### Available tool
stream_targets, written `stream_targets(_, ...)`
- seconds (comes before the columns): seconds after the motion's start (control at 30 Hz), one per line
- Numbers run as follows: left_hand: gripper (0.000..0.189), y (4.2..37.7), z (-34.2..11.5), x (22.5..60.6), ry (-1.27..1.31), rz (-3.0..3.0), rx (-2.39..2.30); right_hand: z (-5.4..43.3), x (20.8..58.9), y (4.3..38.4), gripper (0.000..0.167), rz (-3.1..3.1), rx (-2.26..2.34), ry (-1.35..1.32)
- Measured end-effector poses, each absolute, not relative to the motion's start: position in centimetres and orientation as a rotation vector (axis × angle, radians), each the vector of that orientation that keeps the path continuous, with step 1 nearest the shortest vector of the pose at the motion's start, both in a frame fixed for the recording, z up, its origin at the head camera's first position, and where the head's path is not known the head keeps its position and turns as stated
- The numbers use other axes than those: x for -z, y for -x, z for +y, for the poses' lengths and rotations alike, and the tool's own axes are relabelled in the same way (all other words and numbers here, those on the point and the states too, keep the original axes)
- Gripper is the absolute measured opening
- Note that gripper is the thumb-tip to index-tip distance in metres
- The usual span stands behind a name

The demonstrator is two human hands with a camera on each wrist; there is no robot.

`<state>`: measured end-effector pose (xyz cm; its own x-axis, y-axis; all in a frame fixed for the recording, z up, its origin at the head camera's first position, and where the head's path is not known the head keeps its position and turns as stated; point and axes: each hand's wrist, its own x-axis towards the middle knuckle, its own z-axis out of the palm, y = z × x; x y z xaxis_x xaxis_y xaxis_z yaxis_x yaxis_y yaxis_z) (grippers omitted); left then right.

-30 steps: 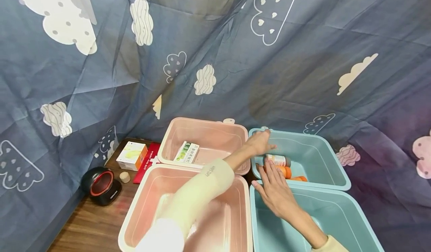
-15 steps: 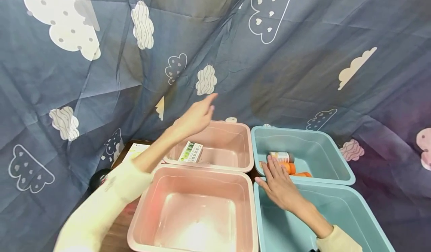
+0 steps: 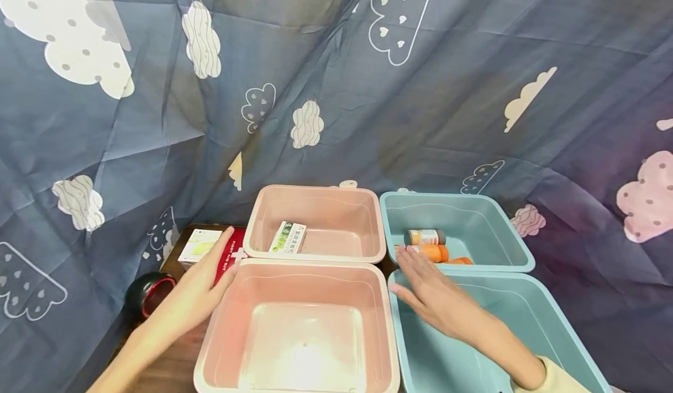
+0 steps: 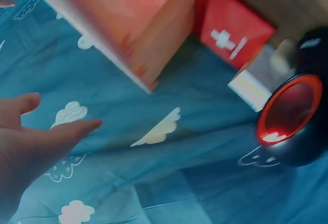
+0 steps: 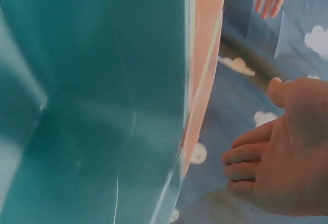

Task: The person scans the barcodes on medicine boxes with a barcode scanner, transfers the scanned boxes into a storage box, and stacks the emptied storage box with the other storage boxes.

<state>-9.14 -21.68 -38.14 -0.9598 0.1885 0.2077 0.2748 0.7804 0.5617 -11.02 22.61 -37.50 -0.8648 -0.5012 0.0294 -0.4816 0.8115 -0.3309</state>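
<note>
My left hand point(image 3: 197, 291) reaches in at the left with fingers extended and nothing in them. In the head view it overlaps the red first aid kit point(image 3: 223, 264) and lies just right of the white and yellow box point(image 3: 200, 244). Flat and relaxed, my right hand point(image 3: 439, 299) hovers over the front blue bin point(image 3: 473, 323), its fingertips at the near rim of the rear blue bin point(image 3: 505, 229). Inside that rear bin lie a brown bottle with a white label point(image 3: 425, 237) and an orange bottle point(image 3: 433, 253), partly hidden by my fingers.
A black, red-rimmed round container point(image 3: 149, 294) stands at far left on the wooden table point(image 3: 179, 358). The rear pink bin point(image 3: 336, 194) holds a white and green box point(image 3: 288, 238). Before it sits the front pink bin point(image 3: 307, 270). A patterned cloth point(image 3: 336, 77) hangs behind.
My left hand has swung from above the rear blue bin, across the rear pink bin, to the kit and box at the left. My right hand stays near the rear blue bin.
</note>
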Motion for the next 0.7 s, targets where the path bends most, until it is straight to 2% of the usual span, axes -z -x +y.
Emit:
stream_targets(0.27, 0.084, 5.3, -23.0, 43.5, 0.250, -2.841, 0.908, 21.0, 39.5, 7.1, 0.075, 2.927, 0.360, 0.806)
stream_targets(0.53, 0.093, 3.9, -22.5, 47.8, 0.186, -2.872, 1.124, 20.1, 43.0, 4.5, 0.075, 3.052, 0.395, 0.828)
stream_targets(0.7, 0.092, 3.7, -22.2, 48.8, 0.177, -2.851, 1.193, 19.4, 45.3, 3.9, 0.081, 3.183, 0.397, 0.850)
